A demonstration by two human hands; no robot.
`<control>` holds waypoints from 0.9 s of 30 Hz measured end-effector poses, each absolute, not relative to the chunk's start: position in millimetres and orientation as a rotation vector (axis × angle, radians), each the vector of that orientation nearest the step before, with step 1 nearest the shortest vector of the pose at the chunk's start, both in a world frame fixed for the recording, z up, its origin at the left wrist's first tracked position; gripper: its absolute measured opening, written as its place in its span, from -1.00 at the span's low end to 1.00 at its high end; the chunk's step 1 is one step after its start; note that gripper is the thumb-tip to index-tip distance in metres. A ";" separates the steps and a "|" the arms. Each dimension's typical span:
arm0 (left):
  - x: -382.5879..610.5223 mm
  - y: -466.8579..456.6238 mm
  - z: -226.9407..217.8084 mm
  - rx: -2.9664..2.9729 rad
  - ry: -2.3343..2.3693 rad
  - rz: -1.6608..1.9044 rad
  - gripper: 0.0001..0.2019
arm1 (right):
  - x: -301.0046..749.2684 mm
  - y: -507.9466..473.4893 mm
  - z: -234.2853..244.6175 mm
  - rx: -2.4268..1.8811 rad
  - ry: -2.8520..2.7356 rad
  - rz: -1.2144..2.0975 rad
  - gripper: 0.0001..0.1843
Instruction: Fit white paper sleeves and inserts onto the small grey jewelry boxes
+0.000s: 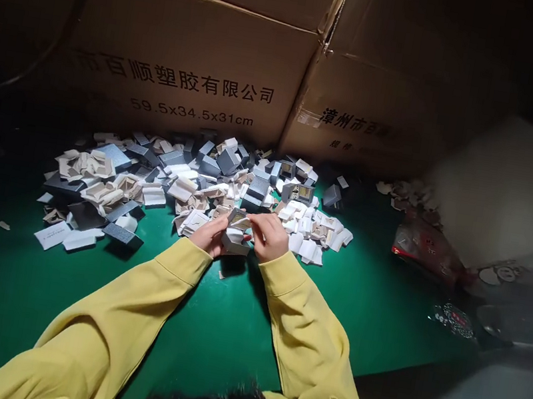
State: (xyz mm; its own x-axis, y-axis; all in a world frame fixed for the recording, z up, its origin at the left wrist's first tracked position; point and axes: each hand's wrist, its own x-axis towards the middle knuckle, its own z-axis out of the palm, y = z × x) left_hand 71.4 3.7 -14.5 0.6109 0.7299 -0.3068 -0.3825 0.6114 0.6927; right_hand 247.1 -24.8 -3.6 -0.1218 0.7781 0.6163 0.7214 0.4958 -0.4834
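Note:
Between my two hands, over the green table, is a small grey box [235,242] with its lid raised and a pale inside. My left hand [210,234] is closed around the box's left side. At the box's upper right, my right hand [268,235] has its fingers pinched together at a small whitish piece [245,222]; what kind of piece it is I cannot tell. Just beyond my hands lies a heap of small dark grey boxes [258,188], some with lids up. White and beige folded card pieces [315,231] are mixed in with them.
Large cardboard cartons [194,46] with printed lettering stand along the back of the green table [226,328]. To the right are a red plastic packet [425,248] and clear plastic bags [510,319]. More card pieces [98,176] are piled at the left.

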 end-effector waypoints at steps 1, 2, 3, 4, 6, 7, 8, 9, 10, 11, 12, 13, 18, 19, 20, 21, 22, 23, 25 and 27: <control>71.2 3.8 -12.8 0.610 0.623 0.684 -0.53 | 246.2 -23.6 -6.9 -1.266 -1.873 0.062 -0.65; 71.1 3.6 -11.2 0.604 0.629 0.678 -0.53 | 245.0 -22.6 -10.0 -1.284 -1.878 0.045 -0.64; 71.1 3.0 -9.6 0.603 0.633 0.676 -0.53 | 243.7 -22.0 -12.8 -1.302 -1.885 0.034 -0.65; 71.3 2.1 -8.1 0.604 0.636 0.679 -0.54 | 242.3 -21.6 -15.1 -1.321 -1.896 0.032 -0.66; 71.7 -0.2 -5.4 0.610 0.644 0.690 -0.56 | 239.8 -21.3 -18.1 -1.358 -1.927 0.056 -0.70; 72.0 -1.4 -4.6 0.613 0.653 0.695 -0.56 | 239.2 -21.2 -18.8 -1.373 -1.942 0.075 -0.72; 72.2 -2.3 -4.2 0.614 0.666 0.699 -0.56 | 239.0 -21.3 -19.0 -1.382 -1.952 0.092 -0.74; 72.4 -2.9 -4.4 0.617 0.679 0.698 -0.55 | 239.3 -21.3 -18.9 -1.386 -1.958 0.105 -0.75; 72.4 -3.1 -5.1 0.619 0.689 0.696 -0.54 | 240.1 -21.2 -18.6 -1.383 -1.964 0.115 -0.75; 72.3 -2.9 -6.3 0.621 0.696 0.693 -0.53 | 241.3 -21.1 -18.2 -1.382 -1.967 0.120 -0.76; 72.2 -2.3 -7.9 0.625 0.699 0.691 -0.52 | 242.8 -20.8 -18.0 -1.386 -1.964 0.122 -0.77; 71.9 -1.5 -9.8 0.629 0.700 0.688 -0.51 | 244.4 -20.3 -18.1 -1.392 -1.957 0.121 -0.77; 70.1 2.3 -17.8 0.663 0.653 0.628 -0.52 | 249.6 -17.0 -23.6 -1.394 -1.876 0.009 -0.79; 70.4 2.4 -18.4 0.670 0.631 0.611 -0.52 | 249.3 -16.9 -24.8 -1.402 -1.853 -0.016 -0.81; 71.1 2.4 -18.7 0.678 0.606 0.606 -0.51 | 248.5 -17.3 -25.5 -1.421 -1.829 -0.032 -0.82; 72.2 2.3 -18.5 0.687 0.582 0.612 -0.49 | 247.0 -18.3 -25.4 -1.447 -1.811 -0.038 -0.83; 73.5 2.1 -18.0 0.696 0.560 0.628 -0.47 | 244.9 -19.9 -24.3 -1.477 -1.803 -0.037 -0.85; 75.0 1.8 -17.3 0.706 0.545 0.652 -0.46 | 242.5 -21.9 -22.3 -1.506 -1.806 -0.034 -0.86; 77.4 1.2 -15.6 0.734 0.551 0.702 -0.46 | 238.3 -26.2 -15.4 -1.559 -1.846 -0.026 -0.87; 78.2 0.4 -14.1 0.768 0.593 0.714 -0.49 | 238.5 -29.2 -5.8 -1.598 -1.913 0.008 -0.87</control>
